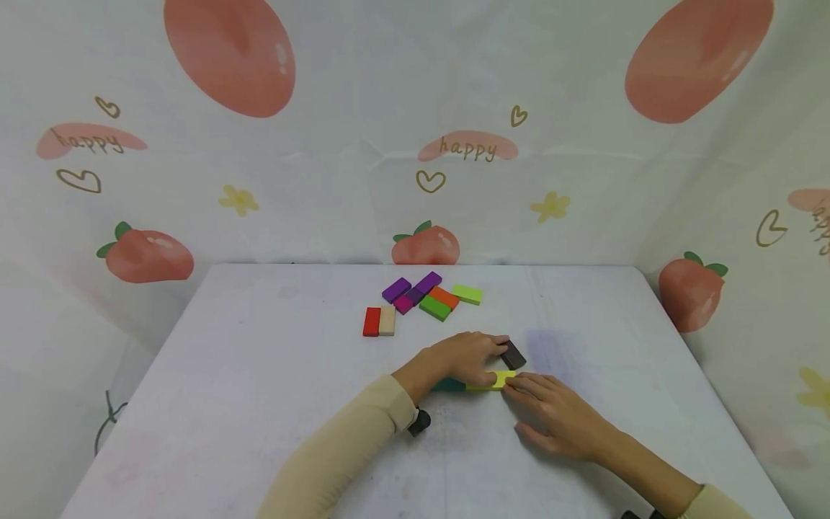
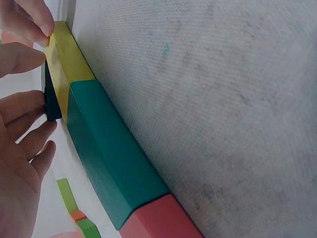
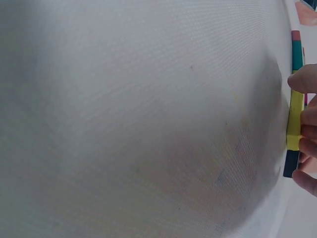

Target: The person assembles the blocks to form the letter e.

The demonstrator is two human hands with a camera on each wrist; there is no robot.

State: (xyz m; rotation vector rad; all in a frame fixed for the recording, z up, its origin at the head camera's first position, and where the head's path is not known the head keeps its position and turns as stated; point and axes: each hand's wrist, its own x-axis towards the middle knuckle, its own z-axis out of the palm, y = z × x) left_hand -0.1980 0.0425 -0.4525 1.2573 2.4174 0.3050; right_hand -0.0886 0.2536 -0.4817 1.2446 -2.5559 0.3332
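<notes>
A yellow block [image 1: 496,380] lies end to end with a teal block [image 1: 449,386], and a pink block [image 2: 161,218] continues the row in the left wrist view. Just behind the yellow block is a black block [image 1: 514,355], set at a slant in the head view. My left hand [image 1: 462,357] reaches over the row, its forefinger touching the black block and its thumb by the yellow one. With extended fingertips my right hand [image 1: 560,417] touches the yellow block's right end, its thumb apart from the block. The left forearm hides the pink block in the head view.
Farther back lie purple blocks [image 1: 397,290], a magenta block [image 1: 403,304], an orange block [image 1: 444,298], a green block [image 1: 435,308] and a lime block [image 1: 467,294]. A red block [image 1: 372,321] adjoins a cream block [image 1: 387,321]. A printed curtain [image 1: 337,180] hangs behind the white table [image 1: 259,375].
</notes>
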